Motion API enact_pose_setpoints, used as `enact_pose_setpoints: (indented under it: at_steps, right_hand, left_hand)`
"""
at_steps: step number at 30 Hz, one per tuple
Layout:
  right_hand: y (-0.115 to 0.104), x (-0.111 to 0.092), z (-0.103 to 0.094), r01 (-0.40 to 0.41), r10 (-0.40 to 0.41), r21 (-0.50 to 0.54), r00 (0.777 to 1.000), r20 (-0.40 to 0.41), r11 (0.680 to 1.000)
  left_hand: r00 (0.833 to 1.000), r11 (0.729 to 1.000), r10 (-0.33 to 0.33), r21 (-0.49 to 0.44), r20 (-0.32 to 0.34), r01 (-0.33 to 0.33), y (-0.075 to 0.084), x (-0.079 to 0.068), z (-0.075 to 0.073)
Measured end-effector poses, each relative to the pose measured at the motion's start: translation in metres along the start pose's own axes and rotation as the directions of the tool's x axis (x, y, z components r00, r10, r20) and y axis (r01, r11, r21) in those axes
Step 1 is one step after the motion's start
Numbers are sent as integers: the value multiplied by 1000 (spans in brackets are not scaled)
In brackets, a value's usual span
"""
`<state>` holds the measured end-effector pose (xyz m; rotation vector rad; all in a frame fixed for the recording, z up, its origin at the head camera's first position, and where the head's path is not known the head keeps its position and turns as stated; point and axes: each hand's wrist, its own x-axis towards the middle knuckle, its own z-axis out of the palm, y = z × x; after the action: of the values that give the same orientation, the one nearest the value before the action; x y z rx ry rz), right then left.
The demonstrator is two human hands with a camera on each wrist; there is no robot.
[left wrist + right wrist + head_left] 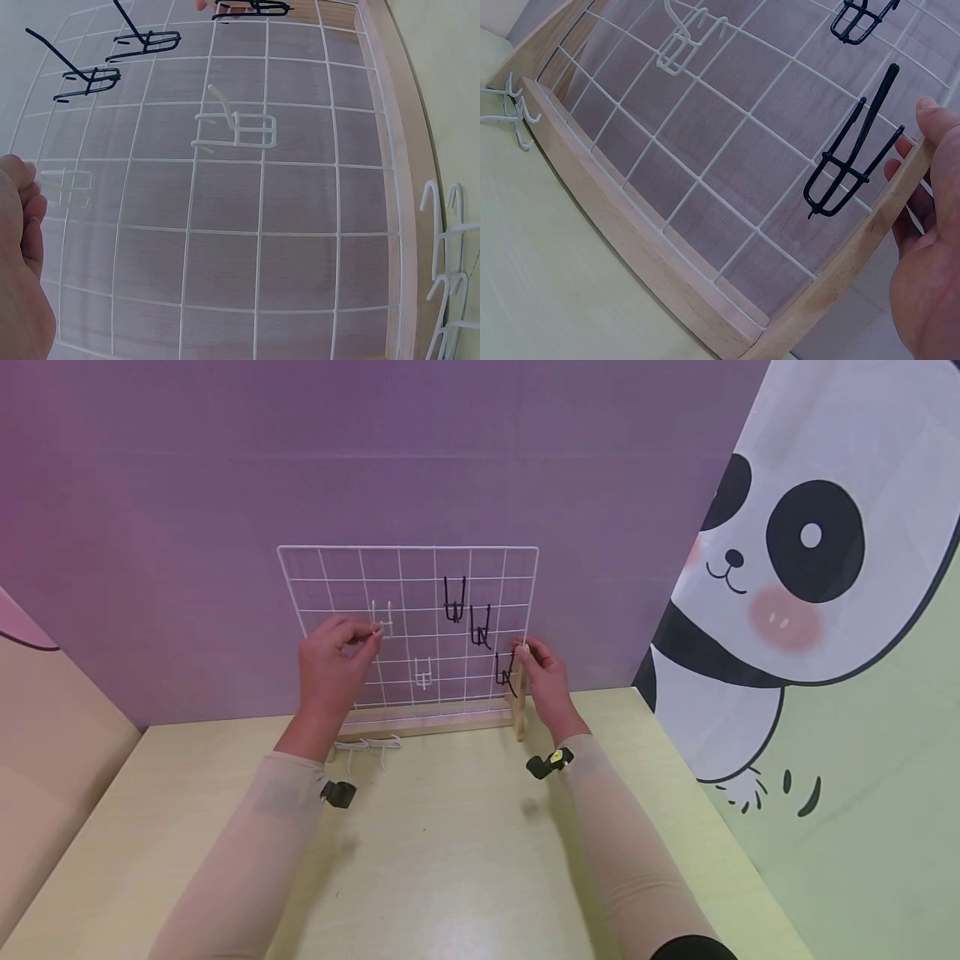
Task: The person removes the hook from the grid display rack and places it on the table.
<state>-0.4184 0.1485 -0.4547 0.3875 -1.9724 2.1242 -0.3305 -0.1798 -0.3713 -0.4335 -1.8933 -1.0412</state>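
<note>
A white wire grid (435,547) stands upright in a wooden base (427,724). My left hand (330,664) pinches a white wire hook (388,622) at the grid's left part; the fingertips hide some of it. On the right, my right hand (546,681) grips the wooden side post (881,214) at the grid's edge, thumb in front and fingers behind. Another white hook (255,131) hangs lower on the grid. Three black hooks hang to the right: an upper one (454,608), a middle one (480,631) and a lower one (840,172) beside the right hand.
Loose white hooks (367,745) lie on the pale tabletop (450,843) in front of the base's left end. Behind the grid is a purple backdrop (375,460), with a panda picture (795,568) to the right.
</note>
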Motion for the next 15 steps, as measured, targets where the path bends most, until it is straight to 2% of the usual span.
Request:
enact_pose_setpoints:
  at_steps: [10,15]
  right_hand:
    - [-2,-2,1,2,-2,-7,1000,0,1000]
    - [0,-1,0,6,-6,-12,1000,5,1000]
  left_hand:
    - [999,1000,12,14,30,-13,-4,-10,-6]
    - [999,1000,7,-7,37,-6,-7,-16,-9]
